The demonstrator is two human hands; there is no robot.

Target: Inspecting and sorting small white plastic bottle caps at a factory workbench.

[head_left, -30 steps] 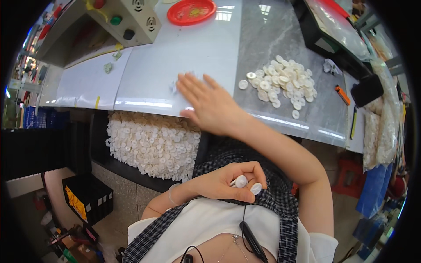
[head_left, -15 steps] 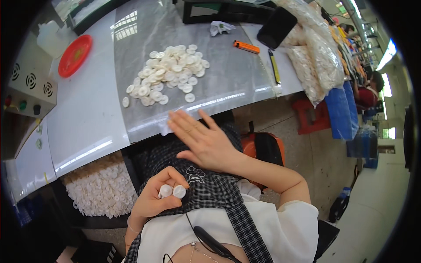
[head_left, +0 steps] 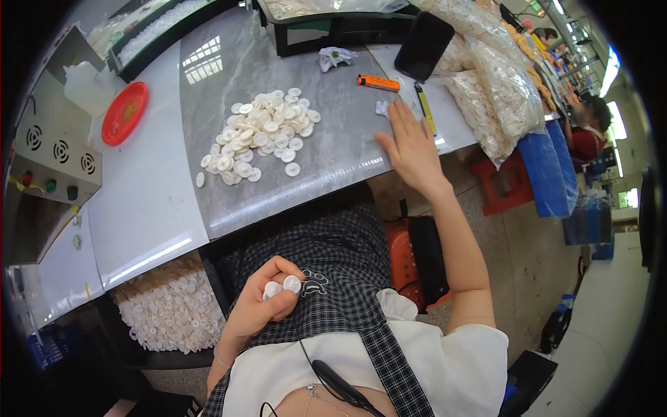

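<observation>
In front of my lap my left hand [head_left: 258, 306] is closed around white round discs [head_left: 292, 284]; two of them show between its thumb and fingers. My right hand [head_left: 415, 154] lies with its fingers stretched out over the right part of the table. A small crumpled white scrap [head_left: 382, 108] is beside its fingertips. Just right of those fingers is a yellow utility knife [head_left: 426, 108], and beyond them an orange stick-shaped item [head_left: 378, 83]. A loose pile of white discs [head_left: 267, 125] covers the middle of the grey tabletop [head_left: 340, 139].
At the left are a red plate [head_left: 125, 112], a white bottle [head_left: 89, 89] and a metal box with knobs [head_left: 52, 149]. A black phone [head_left: 424, 46] leans near clear bags of pale pieces [head_left: 497, 90]. Below the table's edge sits a bin of white pieces [head_left: 170, 306].
My right hand has moved from above my lap to the far right of the table, taking its fingers beside the white scrap. My left hand still grips the discs.
</observation>
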